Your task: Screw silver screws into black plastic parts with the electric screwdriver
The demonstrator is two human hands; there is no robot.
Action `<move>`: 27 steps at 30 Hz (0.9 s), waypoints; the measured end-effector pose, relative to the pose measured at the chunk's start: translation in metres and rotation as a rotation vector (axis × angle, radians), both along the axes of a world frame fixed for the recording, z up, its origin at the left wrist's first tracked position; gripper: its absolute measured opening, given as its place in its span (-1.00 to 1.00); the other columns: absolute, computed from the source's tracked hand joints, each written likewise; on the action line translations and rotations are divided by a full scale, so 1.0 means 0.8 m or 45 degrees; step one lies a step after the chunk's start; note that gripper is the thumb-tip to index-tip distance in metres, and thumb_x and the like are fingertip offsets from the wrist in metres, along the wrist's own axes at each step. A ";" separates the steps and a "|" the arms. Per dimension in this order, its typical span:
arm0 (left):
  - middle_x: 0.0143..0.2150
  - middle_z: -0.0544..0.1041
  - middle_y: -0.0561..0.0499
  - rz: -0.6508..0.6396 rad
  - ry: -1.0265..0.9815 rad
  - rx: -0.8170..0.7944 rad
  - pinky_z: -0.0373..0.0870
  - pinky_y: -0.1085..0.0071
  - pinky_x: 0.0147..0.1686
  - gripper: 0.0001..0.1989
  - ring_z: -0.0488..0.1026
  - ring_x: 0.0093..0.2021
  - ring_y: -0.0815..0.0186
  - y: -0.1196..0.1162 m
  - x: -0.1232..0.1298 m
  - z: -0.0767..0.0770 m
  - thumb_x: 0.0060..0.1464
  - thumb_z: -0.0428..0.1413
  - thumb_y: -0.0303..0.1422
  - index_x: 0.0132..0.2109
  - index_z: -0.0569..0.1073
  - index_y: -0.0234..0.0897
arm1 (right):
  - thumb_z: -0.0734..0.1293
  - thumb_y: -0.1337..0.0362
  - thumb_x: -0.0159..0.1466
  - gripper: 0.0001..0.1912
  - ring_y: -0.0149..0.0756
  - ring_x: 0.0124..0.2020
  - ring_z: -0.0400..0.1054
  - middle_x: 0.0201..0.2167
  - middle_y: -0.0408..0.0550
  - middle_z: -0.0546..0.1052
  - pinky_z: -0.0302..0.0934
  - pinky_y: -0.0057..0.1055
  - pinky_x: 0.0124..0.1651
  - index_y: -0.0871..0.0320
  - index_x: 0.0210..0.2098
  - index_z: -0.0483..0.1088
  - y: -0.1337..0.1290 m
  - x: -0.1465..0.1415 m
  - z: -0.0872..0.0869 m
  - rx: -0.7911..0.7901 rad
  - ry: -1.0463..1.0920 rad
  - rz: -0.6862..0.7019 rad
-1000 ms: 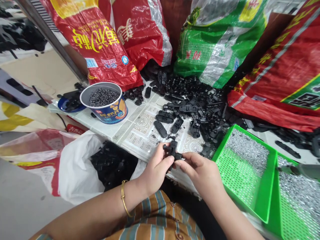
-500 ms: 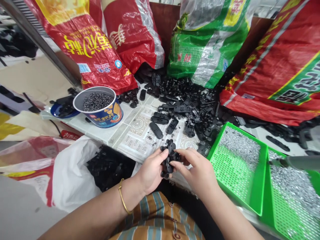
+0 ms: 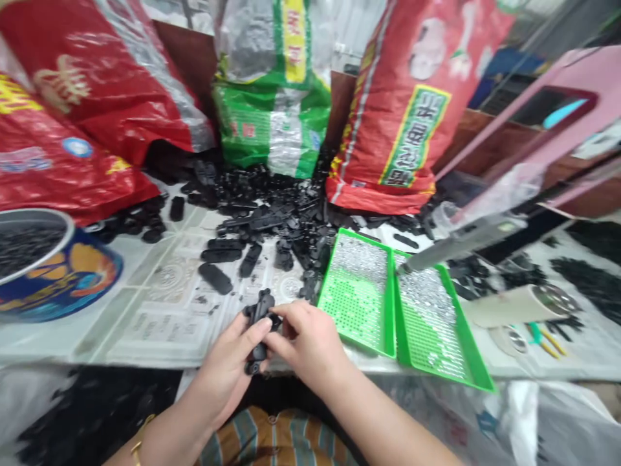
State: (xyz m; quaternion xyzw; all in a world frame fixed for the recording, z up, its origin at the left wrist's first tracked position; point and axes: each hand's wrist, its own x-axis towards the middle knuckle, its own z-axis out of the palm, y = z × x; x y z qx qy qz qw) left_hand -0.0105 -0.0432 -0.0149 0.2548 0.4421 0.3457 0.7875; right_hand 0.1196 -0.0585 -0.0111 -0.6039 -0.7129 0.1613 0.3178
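Note:
My left hand [image 3: 224, 366] is closed around a long black plastic part [image 3: 262, 304] with small round, wheel-like ends, held above the table's front edge. The thumb presses on its upper face. At the part's right side, my right hand [image 3: 313, 343] pinches a small black round piece [image 3: 275, 321] between thumb and fingers. Whether that piece is fixed to the long part, I cannot tell. Loose black oval parts [image 3: 216, 277] lie just beyond my hands, before a heap of black plastic pieces [image 3: 272, 213].
Two green perforated trays [image 3: 394, 310] with small silver metal pieces stand to the right; a grey metal rod [image 3: 451, 246] reaches over one. At left is a blue tub [image 3: 92, 272] of tiny black pieces. A green sack [image 3: 247, 123] and red sacks [image 3: 402, 116] line the back.
The view has swung to the right, so the tub shifts to the left edge and more of the right side shows. Both hands keep their hold on the black parts.

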 end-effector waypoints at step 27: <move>0.21 0.23 -0.11 -1.110 0.233 1.030 0.19 0.15 0.09 -0.50 0.21 0.14 -0.02 -0.016 0.131 0.032 -0.30 0.25 -0.35 -0.08 0.46 -0.22 | 0.37 0.17 0.08 -0.59 -0.32 -0.21 0.39 -0.19 -0.11 0.48 0.32 -0.29 -0.13 0.02 -0.08 0.28 -0.077 0.179 0.082 0.068 1.145 -0.366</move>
